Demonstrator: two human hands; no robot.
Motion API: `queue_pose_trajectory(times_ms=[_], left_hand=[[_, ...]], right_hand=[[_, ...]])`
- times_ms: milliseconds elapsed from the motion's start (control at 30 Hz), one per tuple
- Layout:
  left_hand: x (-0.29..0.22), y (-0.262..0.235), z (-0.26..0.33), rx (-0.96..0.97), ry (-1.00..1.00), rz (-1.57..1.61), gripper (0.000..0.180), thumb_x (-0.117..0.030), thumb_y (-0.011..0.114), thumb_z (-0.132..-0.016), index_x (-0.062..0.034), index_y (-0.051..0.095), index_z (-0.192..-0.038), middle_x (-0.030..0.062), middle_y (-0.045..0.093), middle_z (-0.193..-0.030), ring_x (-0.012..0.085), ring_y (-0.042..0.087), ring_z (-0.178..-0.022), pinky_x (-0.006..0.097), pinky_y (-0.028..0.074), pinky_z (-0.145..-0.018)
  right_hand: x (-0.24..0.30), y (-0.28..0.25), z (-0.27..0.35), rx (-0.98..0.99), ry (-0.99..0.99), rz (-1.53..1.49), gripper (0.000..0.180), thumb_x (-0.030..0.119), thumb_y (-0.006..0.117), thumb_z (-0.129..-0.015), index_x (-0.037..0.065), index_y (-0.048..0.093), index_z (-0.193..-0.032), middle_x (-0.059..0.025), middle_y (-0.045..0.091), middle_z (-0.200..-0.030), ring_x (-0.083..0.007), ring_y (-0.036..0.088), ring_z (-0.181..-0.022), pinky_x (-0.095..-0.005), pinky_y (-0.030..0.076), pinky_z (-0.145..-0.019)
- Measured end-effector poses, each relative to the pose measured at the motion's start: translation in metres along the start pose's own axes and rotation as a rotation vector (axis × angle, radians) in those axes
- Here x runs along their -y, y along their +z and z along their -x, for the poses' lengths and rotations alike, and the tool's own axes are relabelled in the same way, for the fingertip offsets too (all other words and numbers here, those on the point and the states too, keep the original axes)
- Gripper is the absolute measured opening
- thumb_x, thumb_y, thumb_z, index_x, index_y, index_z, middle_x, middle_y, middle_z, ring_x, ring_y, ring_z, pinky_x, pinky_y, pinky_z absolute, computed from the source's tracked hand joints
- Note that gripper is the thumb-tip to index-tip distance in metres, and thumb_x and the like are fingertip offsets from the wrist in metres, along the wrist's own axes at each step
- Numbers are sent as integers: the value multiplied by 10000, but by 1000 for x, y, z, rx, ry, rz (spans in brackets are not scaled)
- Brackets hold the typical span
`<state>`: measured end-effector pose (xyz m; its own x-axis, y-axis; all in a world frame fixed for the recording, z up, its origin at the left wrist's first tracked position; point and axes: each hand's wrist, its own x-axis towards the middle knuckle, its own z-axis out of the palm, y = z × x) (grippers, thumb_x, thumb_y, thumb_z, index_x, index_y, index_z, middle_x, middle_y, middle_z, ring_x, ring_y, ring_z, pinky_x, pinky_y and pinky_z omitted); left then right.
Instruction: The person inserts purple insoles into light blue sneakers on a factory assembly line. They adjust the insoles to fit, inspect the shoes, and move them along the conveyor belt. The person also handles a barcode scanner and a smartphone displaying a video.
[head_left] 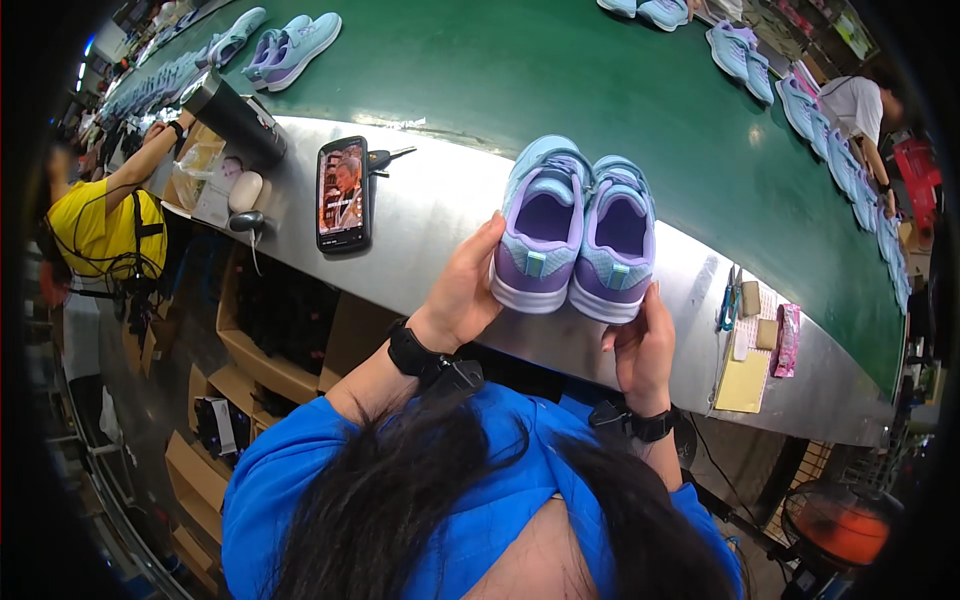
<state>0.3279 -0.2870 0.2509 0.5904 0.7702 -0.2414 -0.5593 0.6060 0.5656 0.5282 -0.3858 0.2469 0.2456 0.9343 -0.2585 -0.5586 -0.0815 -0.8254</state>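
Note:
A pair of light blue and purple sneakers stands side by side on the steel ledge, heels toward me. My left hand [465, 285] grips the heel side of the left sneaker [540, 225]. My right hand [640, 345] holds the heel of the right sneaker [615, 240] from below. Both wrists wear black bands. Blue sleeves and dark hair fill the lower part of the view.
A green conveyor belt [520, 70] carries more pale blue sneakers [290, 45] along its far edges. On the steel ledge [430, 215] lie a smartphone [343, 193], a dark tumbler [235, 115], scissors [728, 300] and yellow paper [742, 378]. A person in yellow [100, 225] works at left, another at far right [860, 105].

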Motion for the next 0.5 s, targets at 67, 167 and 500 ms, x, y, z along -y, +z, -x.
queue_pose_trajectory(times_ms=[67,167,500], left_hand=[[0,1,0,-12,2,-24,521,-403,368,-1019,-55,364,-1408,89,519,-1340,181,501,-1228,367,398,-1039],[7,-9,-6,54,93,-85,537,-393,416,-1010,-54,348,-1420,92,496,-1362,184,486,-1244,345,385,-1046],[-5,-11,0,-383,849,-1488,388,-244,591,-898,-102,582,-1260,137,496,-1207,282,442,-1135,394,291,-1019]], right_hand=[[4,-2,-1,50,11,55,374,323,323,-1035,35,517,-1173,-45,640,-961,-91,594,-673,-216,465,-467],[3,-13,-2,64,11,225,386,338,342,-1033,37,531,-1183,-43,632,-1022,-81,573,-746,-203,424,-555],[24,-27,0,-209,-378,1086,421,325,357,-1022,55,601,-1234,-151,421,-1382,-299,396,-1202,-389,250,-1064]])
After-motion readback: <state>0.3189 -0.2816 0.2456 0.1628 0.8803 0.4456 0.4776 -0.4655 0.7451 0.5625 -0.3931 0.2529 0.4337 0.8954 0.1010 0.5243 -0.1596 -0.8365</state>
